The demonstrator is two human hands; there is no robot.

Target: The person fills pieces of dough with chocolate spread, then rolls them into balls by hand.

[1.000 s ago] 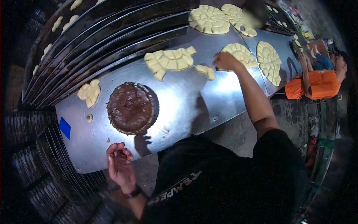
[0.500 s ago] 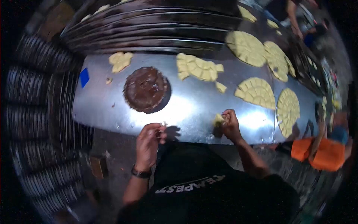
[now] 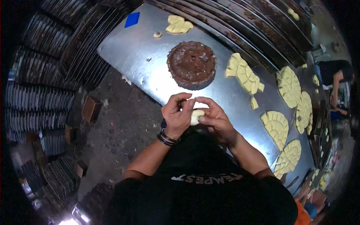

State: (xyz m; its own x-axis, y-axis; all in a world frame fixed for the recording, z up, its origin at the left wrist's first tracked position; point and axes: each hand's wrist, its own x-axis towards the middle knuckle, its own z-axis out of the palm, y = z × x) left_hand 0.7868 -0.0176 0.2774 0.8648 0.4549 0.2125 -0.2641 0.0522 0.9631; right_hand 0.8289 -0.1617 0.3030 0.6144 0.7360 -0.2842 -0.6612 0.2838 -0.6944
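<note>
My left hand and my right hand meet in front of my chest, over the near edge of the metal table. A piece of pale dough is between them. My right thumb and fingers hold it. My left fingertips pinch together at its upper side; a small pale bit seems to be there, too small to make out. Beyond my hands stands a round brown mass. Scored dough slabs lie to its right, and a smaller dough cluster lies behind it.
A blue scraper lies at the table's far left corner. Dark trays line the back edge. Stacked trays stand at the left, near a wooden block on the floor. Another person is at the right.
My hands were apart and have come together at the dough. My right hand moved left with its dough piece. The view has turned, so the table now slants down to the right.
</note>
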